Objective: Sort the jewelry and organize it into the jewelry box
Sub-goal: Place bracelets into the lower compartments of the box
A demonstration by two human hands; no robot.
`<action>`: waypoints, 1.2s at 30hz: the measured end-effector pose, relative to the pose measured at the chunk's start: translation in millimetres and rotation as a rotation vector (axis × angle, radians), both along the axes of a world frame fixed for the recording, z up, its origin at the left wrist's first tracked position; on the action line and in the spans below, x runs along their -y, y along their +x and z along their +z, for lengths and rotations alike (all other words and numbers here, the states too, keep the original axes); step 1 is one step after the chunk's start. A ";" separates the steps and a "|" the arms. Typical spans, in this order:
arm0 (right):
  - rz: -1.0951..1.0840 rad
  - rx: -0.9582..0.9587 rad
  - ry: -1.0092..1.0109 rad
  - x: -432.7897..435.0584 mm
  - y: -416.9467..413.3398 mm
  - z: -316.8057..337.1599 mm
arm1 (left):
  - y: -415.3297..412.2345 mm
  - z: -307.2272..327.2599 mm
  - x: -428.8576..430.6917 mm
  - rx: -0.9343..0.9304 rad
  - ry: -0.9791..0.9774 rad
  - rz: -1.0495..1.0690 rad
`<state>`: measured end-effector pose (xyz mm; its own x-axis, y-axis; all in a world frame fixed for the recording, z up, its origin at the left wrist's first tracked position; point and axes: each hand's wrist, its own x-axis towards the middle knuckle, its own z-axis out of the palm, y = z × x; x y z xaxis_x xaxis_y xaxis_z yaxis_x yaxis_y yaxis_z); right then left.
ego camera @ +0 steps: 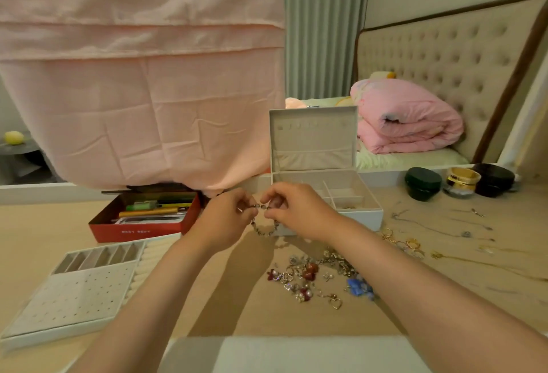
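Observation:
A beaded bracelet (264, 230) hangs in a loop between my two hands, just in front of the open white jewelry box (360, 215). My left hand (223, 220) pinches one end of it and my right hand (292, 209) pinches the other, fingertips almost touching. The box lid (312, 138) stands upright and its compartments show behind my right hand. A pile of loose earrings and charms (314, 278) lies on the wooden table below my right forearm. Thin chain necklaces (430, 227) and gold pieces (406, 243) lie spread to the right.
A white removable tray (74, 292) with slots and pin holes lies at the left. A red box of pens (142, 220) stands behind it. Three cosmetic jars (459, 181) stand at the back right. A pink cloth (142, 76) hangs over the back left.

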<state>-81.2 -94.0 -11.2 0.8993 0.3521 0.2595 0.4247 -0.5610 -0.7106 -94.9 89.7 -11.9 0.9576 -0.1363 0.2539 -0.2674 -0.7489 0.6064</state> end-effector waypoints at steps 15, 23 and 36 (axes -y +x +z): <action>-0.387 0.161 -0.298 136.2 73.6 17.1 | 98.6 4.9 147.6 -0.055 -0.243 -0.134; -0.455 0.166 -0.649 152.2 108.0 1.4 | 136.5 -12.2 178.9 -0.122 -0.139 -0.061; -0.414 0.315 -0.899 134.0 86.8 6.9 | 111.7 -15.6 152.6 -0.039 0.053 -0.114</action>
